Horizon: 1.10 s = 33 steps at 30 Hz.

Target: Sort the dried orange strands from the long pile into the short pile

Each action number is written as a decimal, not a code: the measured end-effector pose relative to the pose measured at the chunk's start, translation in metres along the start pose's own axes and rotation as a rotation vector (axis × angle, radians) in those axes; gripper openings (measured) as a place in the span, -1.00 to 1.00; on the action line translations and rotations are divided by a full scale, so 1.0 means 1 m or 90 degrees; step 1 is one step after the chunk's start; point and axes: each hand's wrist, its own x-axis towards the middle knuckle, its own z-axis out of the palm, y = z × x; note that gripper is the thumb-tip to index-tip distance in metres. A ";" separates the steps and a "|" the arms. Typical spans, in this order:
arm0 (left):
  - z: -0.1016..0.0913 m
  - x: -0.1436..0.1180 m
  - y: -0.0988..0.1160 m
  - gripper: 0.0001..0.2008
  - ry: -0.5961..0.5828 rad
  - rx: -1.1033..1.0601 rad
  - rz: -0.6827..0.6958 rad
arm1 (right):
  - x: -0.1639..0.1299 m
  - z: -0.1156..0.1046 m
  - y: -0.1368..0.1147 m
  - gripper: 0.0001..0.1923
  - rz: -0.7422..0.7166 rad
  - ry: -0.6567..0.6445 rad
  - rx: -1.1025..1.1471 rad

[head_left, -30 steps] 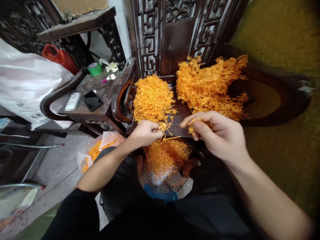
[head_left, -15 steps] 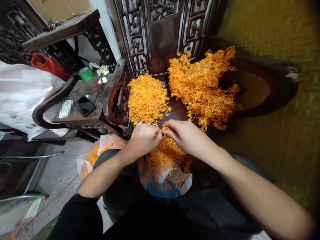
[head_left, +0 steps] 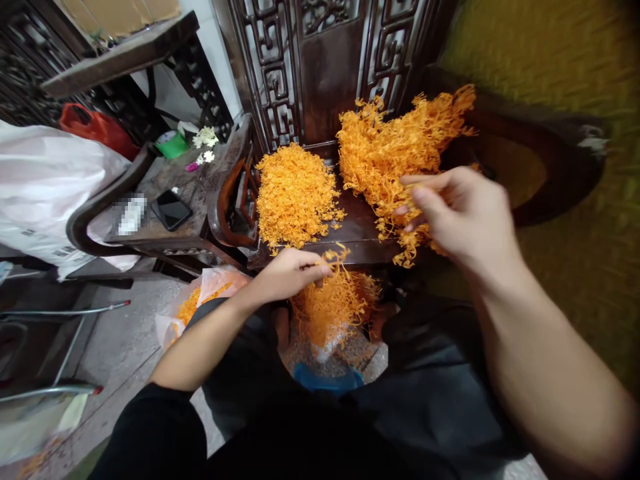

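My left hand is closed in a pinch on an orange stringy sprig, whose curled ends stick up beyond the fingertips. My right hand is over the front of a large tangled heap of orange strands, index finger and thumb apart; the other fingers are partly hidden. On the left part of the dark wooden seat lies a denser pile of short orange bits. Below my hands, between my knees, more loose orange strands are gathered over a clear plastic bag.
A blue object is on the floor between my legs. At left stands a plastic bag with orange pieces. A side table bears a black phone, green tape and small flowers. A carved chair back rises behind.
My hands were together in front of the seat on orange strands. The right has moved away, up and right, to the large heap; the left has stayed low, with a sprig in its fingers.
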 end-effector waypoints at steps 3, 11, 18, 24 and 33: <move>-0.011 -0.001 0.002 -0.70 0.052 -0.115 -0.012 | -0.006 0.018 0.006 -0.75 0.019 -0.158 0.129; -0.017 -0.007 -0.002 -0.77 0.138 -0.394 -0.020 | -0.016 0.034 -0.005 -0.75 0.164 -0.356 0.437; -0.027 -0.007 -0.003 -0.85 0.219 -0.577 0.027 | -0.026 0.055 -0.005 -0.73 0.282 -0.400 0.565; -0.029 -0.012 0.001 -0.84 0.222 -0.612 0.035 | -0.036 0.063 -0.009 -0.47 0.269 -0.428 0.552; -0.025 -0.012 0.001 -0.85 0.194 -0.623 0.027 | -0.045 0.065 -0.007 -0.66 0.082 -0.436 0.309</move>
